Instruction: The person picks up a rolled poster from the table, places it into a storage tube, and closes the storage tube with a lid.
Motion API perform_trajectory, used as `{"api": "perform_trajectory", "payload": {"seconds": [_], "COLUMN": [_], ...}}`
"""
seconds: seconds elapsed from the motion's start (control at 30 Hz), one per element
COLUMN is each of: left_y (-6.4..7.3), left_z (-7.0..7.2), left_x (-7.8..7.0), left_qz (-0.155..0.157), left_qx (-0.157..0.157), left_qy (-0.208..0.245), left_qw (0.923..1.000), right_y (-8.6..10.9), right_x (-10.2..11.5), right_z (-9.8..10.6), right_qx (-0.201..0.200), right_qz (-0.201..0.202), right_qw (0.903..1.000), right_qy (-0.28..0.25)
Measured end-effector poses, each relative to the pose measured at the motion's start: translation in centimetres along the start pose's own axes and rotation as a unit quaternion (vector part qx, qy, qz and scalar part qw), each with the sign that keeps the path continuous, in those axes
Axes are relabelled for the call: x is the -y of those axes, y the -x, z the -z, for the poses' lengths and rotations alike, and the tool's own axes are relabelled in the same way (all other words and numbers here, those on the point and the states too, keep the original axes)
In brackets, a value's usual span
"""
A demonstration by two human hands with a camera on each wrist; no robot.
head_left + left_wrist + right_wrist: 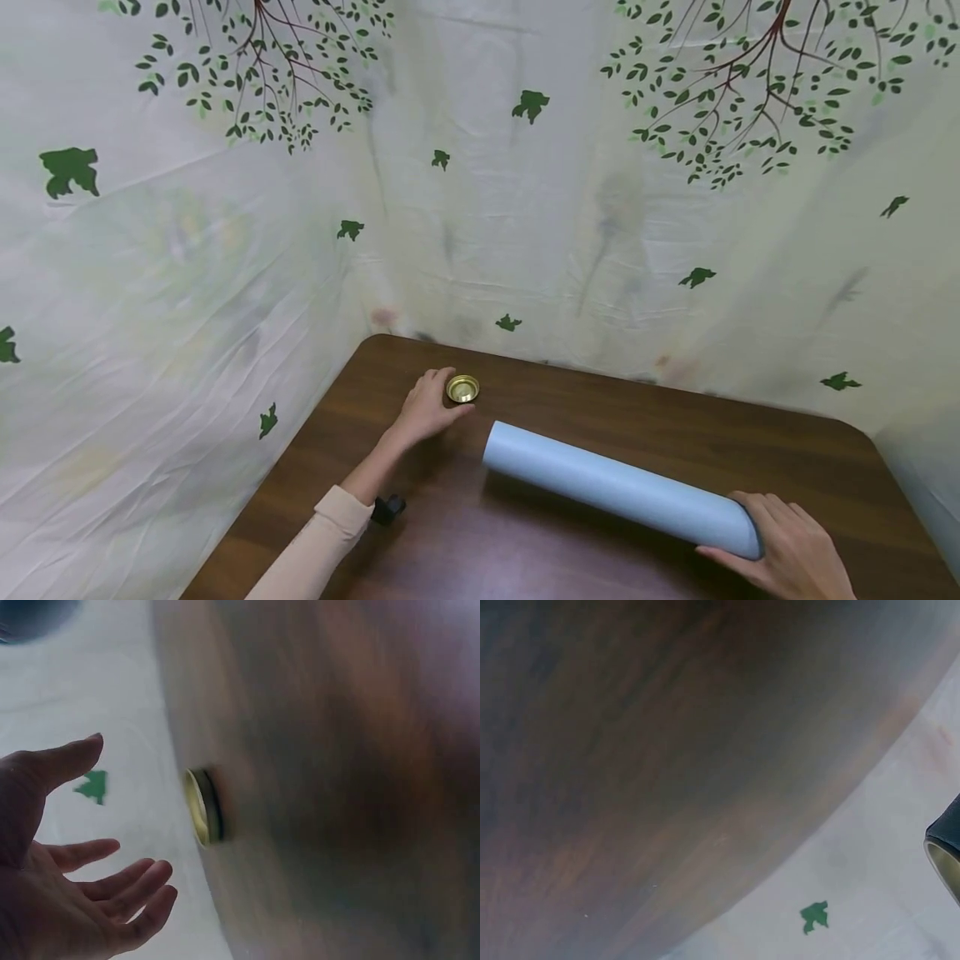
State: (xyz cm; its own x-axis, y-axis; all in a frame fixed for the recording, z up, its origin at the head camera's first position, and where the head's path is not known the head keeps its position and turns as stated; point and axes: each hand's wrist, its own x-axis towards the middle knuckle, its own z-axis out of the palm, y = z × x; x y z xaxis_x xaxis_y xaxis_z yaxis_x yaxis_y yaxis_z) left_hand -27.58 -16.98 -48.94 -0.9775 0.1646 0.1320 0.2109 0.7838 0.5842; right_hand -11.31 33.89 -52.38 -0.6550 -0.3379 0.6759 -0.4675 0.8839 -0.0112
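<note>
Your left arm [322, 533] stretches forward over the table [457, 554], its left grip [429, 408] just beside the small gold dish [462, 389] near the far edge, with thumb and fingers apart and curving toward it. Your right grip [797, 546] is clamped round the near end of the light blue tube [611, 483], which slants away leftward over the table.

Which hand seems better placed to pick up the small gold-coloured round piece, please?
The left hand, I think: it is right beside the gold-coloured round piece and holds nothing, whereas the right hand is farther away and grips one end of the blue cylinder.
</note>
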Motion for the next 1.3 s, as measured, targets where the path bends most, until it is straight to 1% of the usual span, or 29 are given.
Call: {"api": "perform_trajectory", "payload": {"seconds": [0.07, 0.1, 0.2, 0.33, 0.5, 0.57, 0.67, 0.8, 0.97, 1.03, 1.1, 1.2, 1.23, 1.3], "left_y": [-1.2, -1.8, -3.3, -4.6, -5.5, -5.7, -5.9, -6.2, -6.7, -6.6, -6.2, -5.6, -5.4, -5.0], "left_z": [-0.1, -0.3, -0.7, -1.3, -1.7, -1.8, -2.3, -2.9, -3.1, -3.0, -2.8, -2.5, -2.3, -1.9], "left_x": [0.1, 0.2, 0.3, 0.7, 1.4, 1.7, 2.1, 2.5, 3.0, 3.2, 3.2, 3.2, 3.0, 2.7], "left_qz": [-0.005, -0.006, -0.002, 0.005, 0.008, 0.011, 0.014, 0.016, 0.013, 0.009, 0.003, -0.001, -0.002, -0.011], "left_qx": [0.001, 0.005, 0.022, 0.049, 0.077, 0.084, 0.080, 0.066, 0.057, 0.057, 0.057, 0.057, 0.057, 0.059], "left_qy": [-0.055, -0.075, -0.117, -0.130, -0.142, -0.142, -0.140, -0.127, -0.100, -0.082, -0.050, 0.017, 0.047, 0.109], "left_qw": [0.9985, 0.9971, 0.9929, 0.9903, 0.9868, 0.9862, 0.9868, 0.9895, 0.9933, 0.9950, 0.9971, 0.9982, 0.9973, 0.9922], "right_y": [0.0, 0.1, 0.2, 0.4, 0.6, 0.6, 0.6, 0.6, 0.5, 0.6, 0.7, 0.9, 1.0, 0.9], "right_x": [0.0, 0.0, 0.1, 0.2, 0.3, 0.3, 0.2, 0.3, 0.5, 0.4, 0.4, 0.4, 0.4, 0.4], "right_z": [0.0, 0.0, -0.1, -0.1, 0.0, 0.1, 0.1, 0.2, 0.2, 0.2, 0.2, 0.2, 0.1, 0.1], "right_qx": [-0.002, -0.005, -0.006, -0.005, -0.007, -0.007, -0.006, -0.005, -0.008, -0.007, -0.008, -0.014, -0.016, -0.021], "right_qz": [0.000, 0.000, -0.003, -0.009, -0.009, -0.009, -0.009, -0.011, -0.010, -0.014, -0.018, -0.021, -0.022, -0.024], "right_qw": [1.0000, 1.0000, 1.0000, 0.9999, 0.9999, 0.9999, 0.9999, 0.9999, 0.9999, 0.9999, 0.9998, 0.9996, 0.9995, 0.9993], "right_qy": [-0.001, -0.004, -0.004, -0.004, -0.005, -0.005, -0.003, -0.003, -0.002, 0.003, 0.008, 0.016, 0.018, 0.019]}}
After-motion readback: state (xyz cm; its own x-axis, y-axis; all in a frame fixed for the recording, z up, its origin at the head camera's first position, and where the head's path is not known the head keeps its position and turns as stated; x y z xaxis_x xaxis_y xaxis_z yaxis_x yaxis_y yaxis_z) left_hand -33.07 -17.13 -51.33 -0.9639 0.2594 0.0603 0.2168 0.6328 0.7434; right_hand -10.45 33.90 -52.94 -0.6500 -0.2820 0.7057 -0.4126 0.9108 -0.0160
